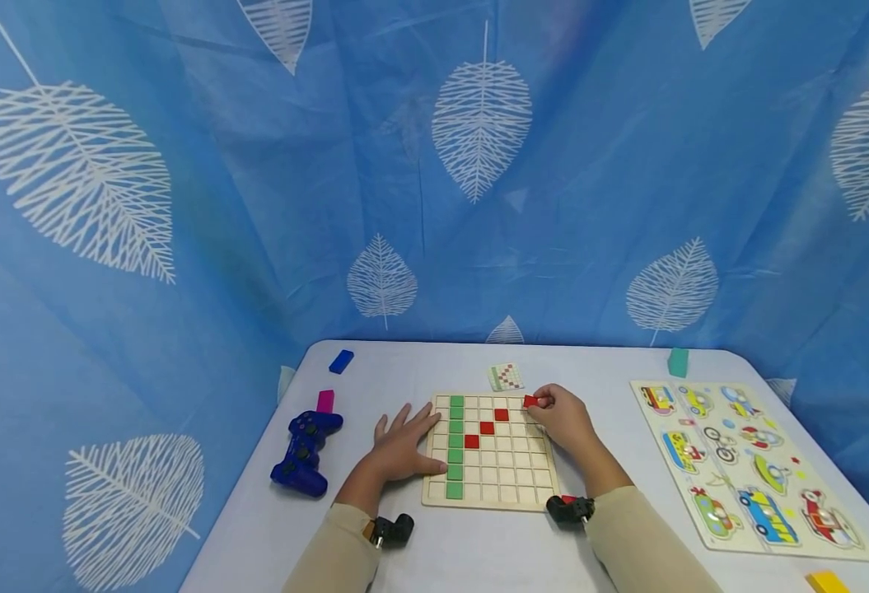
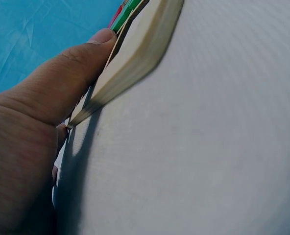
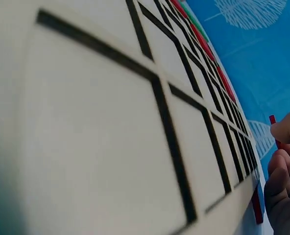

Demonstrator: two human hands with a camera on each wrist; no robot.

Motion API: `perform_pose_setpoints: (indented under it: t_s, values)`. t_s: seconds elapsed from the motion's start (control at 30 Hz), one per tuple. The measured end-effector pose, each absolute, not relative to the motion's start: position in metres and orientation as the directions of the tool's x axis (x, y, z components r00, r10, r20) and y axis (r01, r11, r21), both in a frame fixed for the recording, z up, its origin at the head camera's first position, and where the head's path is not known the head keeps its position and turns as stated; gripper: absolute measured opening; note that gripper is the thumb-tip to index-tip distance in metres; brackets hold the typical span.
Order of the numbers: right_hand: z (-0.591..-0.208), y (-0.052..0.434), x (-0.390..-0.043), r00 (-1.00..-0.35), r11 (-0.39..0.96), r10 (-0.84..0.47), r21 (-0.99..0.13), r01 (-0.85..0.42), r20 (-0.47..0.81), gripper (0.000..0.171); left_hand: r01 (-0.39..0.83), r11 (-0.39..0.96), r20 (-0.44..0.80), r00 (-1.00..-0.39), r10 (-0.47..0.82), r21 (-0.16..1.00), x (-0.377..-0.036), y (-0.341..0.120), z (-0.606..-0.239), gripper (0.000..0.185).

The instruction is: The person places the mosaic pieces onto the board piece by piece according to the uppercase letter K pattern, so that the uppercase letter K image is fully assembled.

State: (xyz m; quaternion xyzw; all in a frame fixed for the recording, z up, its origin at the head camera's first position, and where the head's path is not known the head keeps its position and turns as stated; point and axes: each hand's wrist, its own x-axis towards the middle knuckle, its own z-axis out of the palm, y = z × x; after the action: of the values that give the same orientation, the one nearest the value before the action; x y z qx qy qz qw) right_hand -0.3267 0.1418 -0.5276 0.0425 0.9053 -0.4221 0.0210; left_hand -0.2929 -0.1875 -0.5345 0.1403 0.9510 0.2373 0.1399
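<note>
A wooden grid board (image 1: 501, 473) lies on the table, with green square tiles (image 1: 455, 441) down one column near its left side. Several red square tiles (image 1: 487, 428) run diagonally up to the right from that column. Over the board's upper right corner, my right hand (image 1: 563, 416) pinches a red tile (image 1: 530, 401) between thumb and fingers; the right wrist view shows the same tile (image 3: 272, 119) edge-on. Spread fingers of my left hand (image 1: 402, 449) rest on the board's left edge, the thumb (image 2: 81, 58) lying across the rim.
Behind the board lies a small pattern card (image 1: 506, 376). A blue game controller (image 1: 304, 453) is at left, near a pink block (image 1: 325, 401) and a blue block (image 1: 341, 361). At right are a picture puzzle board (image 1: 745, 527), a teal block (image 1: 678, 362) and a yellow block (image 1: 826, 581).
</note>
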Motion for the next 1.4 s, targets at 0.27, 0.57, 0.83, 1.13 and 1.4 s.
perform_pose_setpoints:
  t_s: [0.27, 0.57, 0.83, 1.13, 1.4]
  values:
    - [-0.528, 0.126, -0.34, -0.993, 0.655, 0.031, -0.748, 0.105, -0.112, 0.029, 0.198, 0.846, -0.205, -0.92, 0.335, 0.495, -0.292, -0.188, -0.534, 0.103]
    - [-0.525, 0.122, -0.348, -0.985, 0.67, -0.015, -0.733, 0.117, -0.172, 0.026, 0.186, 0.854, -0.211, -0.923, 0.321, 0.485, -0.293, -0.189, -0.536, 0.104]
    - [-0.526, 0.122, -0.352, -0.982, 0.675, -0.012, -0.725, 0.133, -0.191, 0.024, 0.186, 0.85, -0.208, -0.923, 0.323, 0.493, -0.295, -0.188, -0.532, 0.103]
    - [-0.529, 0.12, -0.352, -0.98, 0.696, -0.019, -0.706, 0.129, -0.198, 0.027, 0.178, 0.852, -0.217, -0.923, 0.318, 0.492, -0.295, -0.187, -0.532, 0.103]
    - [-0.526, 0.119, -0.352, -0.979, 0.706, -0.045, -0.7, 0.111, -0.2, 0.034, 0.18, 0.858, -0.216, -0.924, 0.314, 0.481, -0.295, -0.187, -0.532, 0.103]
